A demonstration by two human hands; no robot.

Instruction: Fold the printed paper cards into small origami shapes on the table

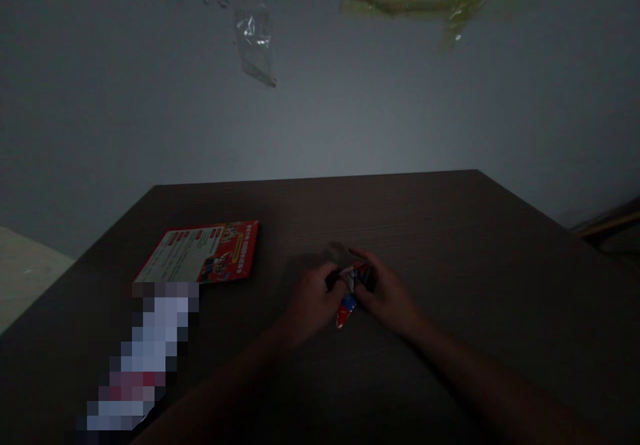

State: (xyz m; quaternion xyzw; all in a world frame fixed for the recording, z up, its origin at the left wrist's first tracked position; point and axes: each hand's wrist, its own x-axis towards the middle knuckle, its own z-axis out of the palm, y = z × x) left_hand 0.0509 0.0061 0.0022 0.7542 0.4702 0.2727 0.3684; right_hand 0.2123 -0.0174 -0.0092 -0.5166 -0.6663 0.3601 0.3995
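Observation:
A small folded piece of glossy paper or card [347,309], red, blue and white, is held between my two hands above the middle of the table. My left hand [315,303] pinches it from the left, fingers curled and thumb pressed against it. From the other side my right hand [389,299] grips it between thumb and fingers, its index finger reaching over the far edge. A pointed red and blue end sticks out below the thumbs. The dim light and my fingers hide much of its shape.
On the dark wooden table [400,211], a red flat booklet or box [245,251] with a white printed panel lies at left. Nearer stands or lies a pixelated pale object [155,338]. Behind is a grey wall [350,111] with yellowed tape [400,1] and clear plastic [255,45].

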